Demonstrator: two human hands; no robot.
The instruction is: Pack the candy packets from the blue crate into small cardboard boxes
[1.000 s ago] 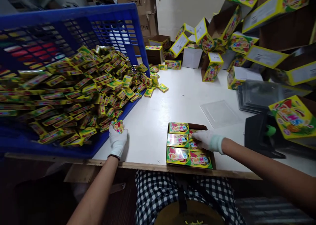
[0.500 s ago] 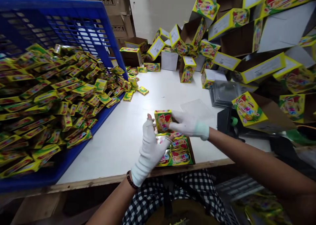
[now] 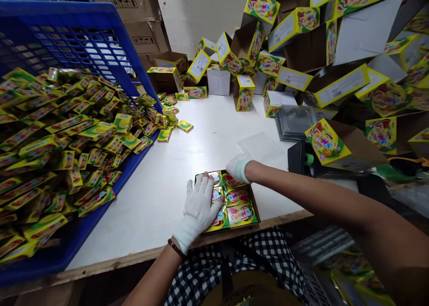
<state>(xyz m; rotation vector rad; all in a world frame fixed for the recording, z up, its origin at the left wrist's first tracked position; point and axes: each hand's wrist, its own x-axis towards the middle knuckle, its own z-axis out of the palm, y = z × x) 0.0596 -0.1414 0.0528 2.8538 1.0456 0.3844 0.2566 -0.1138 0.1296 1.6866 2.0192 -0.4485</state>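
Within Reach at the Near Edge

We see the white table (image 3: 134, 207) spreading across the middle of the frame. At left, the blue crate (image 3: 73, 7) has its right rim low against the tabletop, which we take as a way to keep the heap of packs (image 3: 83, 127) easy to reach. Yellow cartons (image 3: 293, 28) pile across the upper right, several showing open brown insides; set back there, they probably leave working room in front.

Just below the centre of the frame lies the shallow box (image 3: 255, 203), close to the table's near edge, where both arms can comfortably meet over it. A clear sheet (image 3: 261, 146) lies flat just beyond.

The gloved left hand (image 3: 200, 205) is palm down, fingers extended, over the box's left side; we see it grasping nothing, and judge that it steadies the contents. The gloved right hand (image 3: 236, 166) bends over the far right corner, and we cannot tell whether its fingers pinch anything.

Inside the box, we make out boxed packs (image 3: 241, 213) face up in two columns, presumably laid flat for a snug fit. One loose pack (image 3: 185, 126) lies near the crate.
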